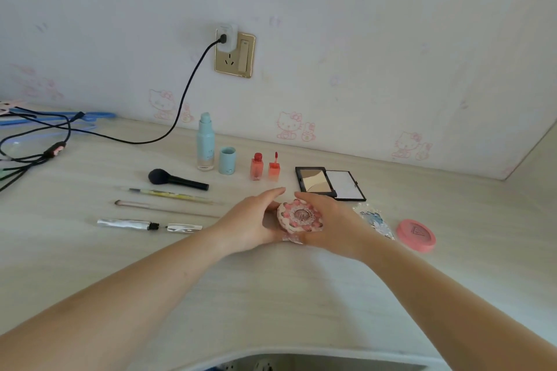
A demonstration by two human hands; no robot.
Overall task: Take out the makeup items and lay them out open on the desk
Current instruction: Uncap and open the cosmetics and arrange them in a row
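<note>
Head view, hands: left hand (256, 220) and right hand (328, 220) both curl round a round pink flowered compact (300, 216), held between them just above the table (301, 295), fingers reaching past its far edge
Head view, back row: a pale blue bottle (206, 144) stands uncapped with its cap (227, 160) upright just beside it; to the right a red lip tint bottle (256, 166) and its wand cap (274, 167) stand side by side; an open black palette (330, 183) lies flat, lid folded back
Head view, left side: a black powder brush (177, 179), two thin brushes (168, 194) and an opened silver mascara (149, 224) lie in rows
Head view, right side: a pale blue patterned item (376, 220) and a closed pink round compact (416, 235) lie near the right hand
Head view, wall: a black cable (180, 108) runs from a socket (235, 53) down onto the table
</note>
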